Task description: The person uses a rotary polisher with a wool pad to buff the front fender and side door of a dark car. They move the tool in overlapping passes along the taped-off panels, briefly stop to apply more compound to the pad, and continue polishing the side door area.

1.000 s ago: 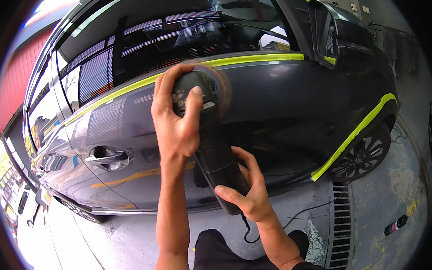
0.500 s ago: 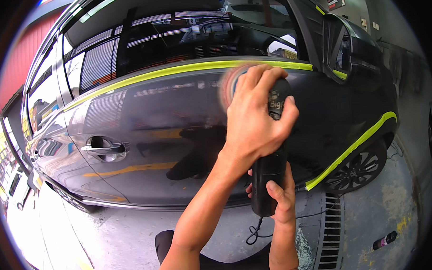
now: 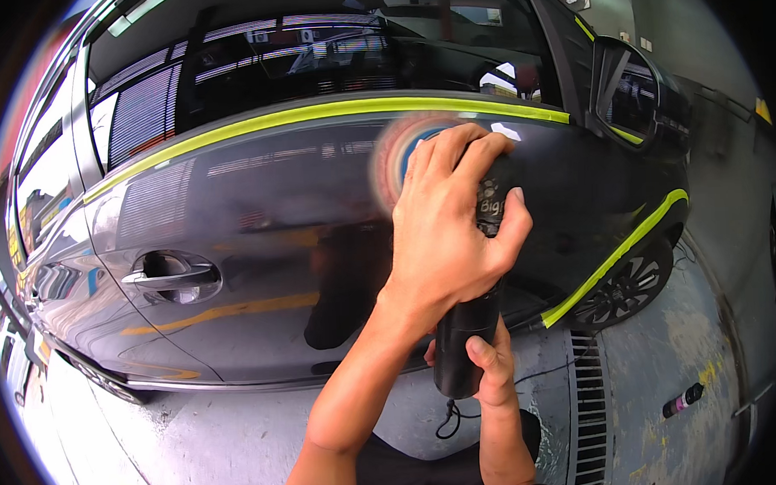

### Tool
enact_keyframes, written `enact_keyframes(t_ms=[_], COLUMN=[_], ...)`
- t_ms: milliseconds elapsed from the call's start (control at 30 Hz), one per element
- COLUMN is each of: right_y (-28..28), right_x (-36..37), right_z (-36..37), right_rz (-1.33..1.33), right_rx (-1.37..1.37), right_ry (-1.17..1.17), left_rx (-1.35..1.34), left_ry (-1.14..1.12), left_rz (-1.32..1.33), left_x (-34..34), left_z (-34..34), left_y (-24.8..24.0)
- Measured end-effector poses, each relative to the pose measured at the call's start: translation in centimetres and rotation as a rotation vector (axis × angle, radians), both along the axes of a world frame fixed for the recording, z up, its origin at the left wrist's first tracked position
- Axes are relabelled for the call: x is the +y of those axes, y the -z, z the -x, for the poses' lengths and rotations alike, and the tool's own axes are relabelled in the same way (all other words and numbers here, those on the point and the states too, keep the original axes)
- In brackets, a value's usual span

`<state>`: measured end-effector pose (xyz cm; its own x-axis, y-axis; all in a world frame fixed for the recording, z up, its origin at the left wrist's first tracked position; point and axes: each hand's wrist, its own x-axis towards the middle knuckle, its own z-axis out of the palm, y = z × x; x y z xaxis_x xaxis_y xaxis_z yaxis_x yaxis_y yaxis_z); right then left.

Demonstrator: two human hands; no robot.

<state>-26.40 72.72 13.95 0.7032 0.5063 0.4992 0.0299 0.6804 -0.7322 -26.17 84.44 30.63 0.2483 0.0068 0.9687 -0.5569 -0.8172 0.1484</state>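
A black corded polisher (image 3: 458, 360) is held in both of my hands against the dark grey car door (image 3: 258, 191). My left hand (image 3: 447, 210) wraps over the polisher's head, fingers curled across its top. Lower down, my right hand (image 3: 492, 367) grips the end of the body, its thumb along the side. The round pad (image 3: 388, 161), reddish at the rim and blurred as if spinning, lies on the upper door panel. Just above it runs a strip of yellow-green masking tape (image 3: 315, 112) under the window. My left hand hides part of the pad.
A door handle (image 3: 175, 275) sticks out at left, a side mirror (image 3: 629, 93) at right. More tape (image 3: 619, 256) edges the wheel arch above the front wheel (image 3: 625, 290). The power cord (image 3: 450, 420) hangs over the floor near a drain grate (image 3: 590, 406). A bottle (image 3: 684, 400) lies at right.
The polisher has slid a little left along the door, with its pad slightly lower below the tape. Both hands keep their grip. The view has shifted and the car looks somewhat nearer.
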Motion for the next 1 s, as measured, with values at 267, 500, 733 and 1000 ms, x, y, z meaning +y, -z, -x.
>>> enact_keyframes(t_ms=[267, 500, 733, 1000], right_y=[-0.4, -0.9, -2.2, -3.8], right_x=[3.7, 6.5, 9.0, 11.1], right_z=[3.1, 5.4, 7.6, 9.6], right_rz=[0.026, 0.071, 0.105, 0.168], right_rx=[-0.026, -0.023, -0.075, -0.136], right_ry=[-0.024, -0.056, -0.036, -0.086], left_rx=[-0.046, -0.053, -0.11, -0.108], left_ry=[0.008, 0.014, -0.011, -0.034], left_rz=[-0.003, 0.03, 0.017, 0.114], left_x=[4.4, 7.6, 10.9, 14.6], left_z=[3.2, 6.3, 9.1, 12.6], left_y=[-0.2, -0.3, -0.7, -0.8])
